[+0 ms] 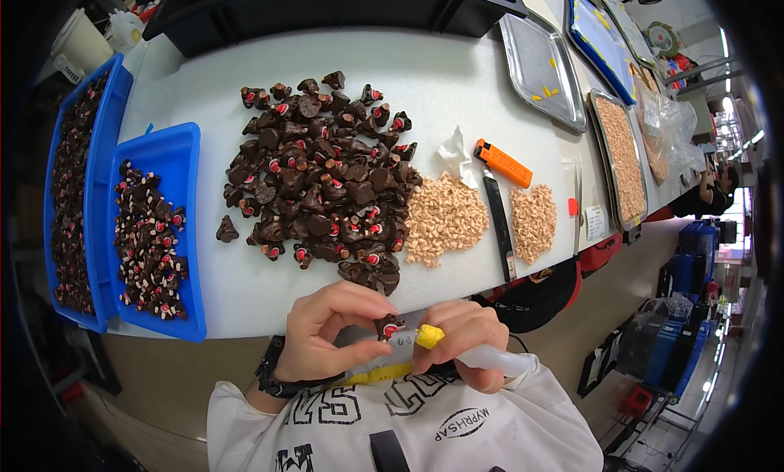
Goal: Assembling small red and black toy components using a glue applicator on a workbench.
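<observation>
Between the thumb and fingers of my left hand (335,329) is a small dark brown figurine (389,328) with a red patch on it. My right hand (461,337) grips a translucent white squeeze bottle (494,359) with a yellow cap (429,336), its tip pointing at the figurine, a short way off. Just beyond my hands, a large heap of similar brown figurines (318,170) covers the middle of the white table (204,268). Right of the heap lie a pile of small beige pieces (445,219) and a smaller pile (534,223).
An orange-handled tool (503,163), a black strip-like tool (498,227) and crumpled white paper (459,155) lie by the beige piles. Blue trays (193,227) of brown pieces stand left, a black bin (327,19) at the back, metal trays (523,43) at right.
</observation>
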`<move>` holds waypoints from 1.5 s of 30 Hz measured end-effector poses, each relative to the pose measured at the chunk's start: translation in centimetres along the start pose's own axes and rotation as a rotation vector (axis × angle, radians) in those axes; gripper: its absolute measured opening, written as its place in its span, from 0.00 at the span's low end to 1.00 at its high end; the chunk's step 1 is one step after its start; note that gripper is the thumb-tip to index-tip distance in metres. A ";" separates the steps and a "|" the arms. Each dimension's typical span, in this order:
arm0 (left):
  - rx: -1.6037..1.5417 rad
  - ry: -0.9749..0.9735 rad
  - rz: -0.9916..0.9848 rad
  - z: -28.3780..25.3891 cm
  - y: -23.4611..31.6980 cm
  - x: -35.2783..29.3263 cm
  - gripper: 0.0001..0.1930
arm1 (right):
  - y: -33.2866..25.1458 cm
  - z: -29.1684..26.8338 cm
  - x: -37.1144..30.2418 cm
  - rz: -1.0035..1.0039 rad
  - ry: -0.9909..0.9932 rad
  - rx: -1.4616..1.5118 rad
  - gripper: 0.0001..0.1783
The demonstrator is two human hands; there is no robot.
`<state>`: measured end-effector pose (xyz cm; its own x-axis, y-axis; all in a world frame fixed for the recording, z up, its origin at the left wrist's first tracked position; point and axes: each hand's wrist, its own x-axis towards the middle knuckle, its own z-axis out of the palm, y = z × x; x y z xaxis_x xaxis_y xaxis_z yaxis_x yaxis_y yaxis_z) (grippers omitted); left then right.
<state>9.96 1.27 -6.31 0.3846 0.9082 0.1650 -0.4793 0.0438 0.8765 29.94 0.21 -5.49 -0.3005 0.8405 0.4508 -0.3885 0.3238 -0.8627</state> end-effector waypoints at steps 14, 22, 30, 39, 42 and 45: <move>0.083 -0.037 0.029 -0.2 0.2 0.2 0.20 | -0.5 0.0 0.1 0.064 -0.031 -0.050 0.27; 0.078 -0.025 0.024 -0.2 0.2 0.1 0.19 | -0.5 -0.3 0.6 0.036 -0.073 -0.053 0.24; 0.085 -0.026 0.029 -0.2 0.2 0.1 0.19 | -0.3 -0.4 0.6 -0.014 -0.094 -0.060 0.21; 0.096 -0.024 0.026 -0.1 0.2 0.1 0.19 | -0.4 -0.6 0.8 -0.004 -0.132 -0.060 0.20; 0.090 -0.016 0.010 -0.1 0.3 0.1 0.19 | -0.4 -0.6 0.8 -0.003 -0.133 -0.048 0.20; 0.093 -0.025 0.028 -0.2 0.1 0.1 0.20 | -0.4 -0.6 0.8 -0.003 -0.132 -0.051 0.20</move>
<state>9.79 1.44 -6.24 0.3921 0.8978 0.2004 -0.4157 -0.0214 0.9093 30.34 0.98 -4.95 -0.4123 0.7765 0.4765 -0.3455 0.3507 -0.8704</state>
